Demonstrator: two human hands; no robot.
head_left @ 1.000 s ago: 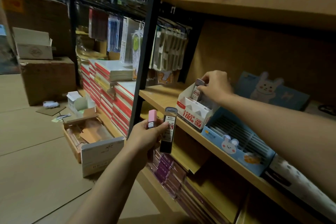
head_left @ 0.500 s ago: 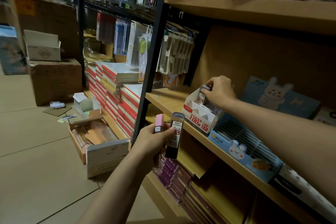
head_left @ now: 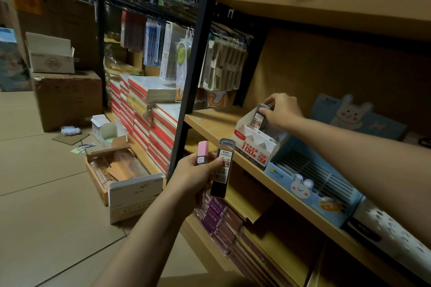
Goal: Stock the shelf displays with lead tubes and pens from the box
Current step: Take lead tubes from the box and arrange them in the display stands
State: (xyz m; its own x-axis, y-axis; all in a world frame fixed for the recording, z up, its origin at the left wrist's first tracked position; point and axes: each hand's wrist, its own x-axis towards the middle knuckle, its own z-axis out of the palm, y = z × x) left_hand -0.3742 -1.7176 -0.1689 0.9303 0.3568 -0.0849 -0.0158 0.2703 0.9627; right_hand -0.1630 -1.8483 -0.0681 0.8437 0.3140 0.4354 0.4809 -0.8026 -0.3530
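Unchanged since earlier: right hand (head_left: 281,110) pinches tube (head_left: 259,118) at display box (head_left: 254,147); left hand (head_left: 194,173) grasps pink tube (head_left: 202,153) and black tube (head_left: 221,168).

A dim stockroom is shown, floored with large pale beige tiles (head_left: 46,228) divided by thin dark seams. The right side is filled by light wooden shelf boards (head_left: 326,9) backed by brown fibreboard and carried on a black metal upright (head_left: 186,100), while a black wire rack (head_left: 100,37) is set further back. Brown cardboard cartons (head_left: 67,98) are stacked against the far left wall.
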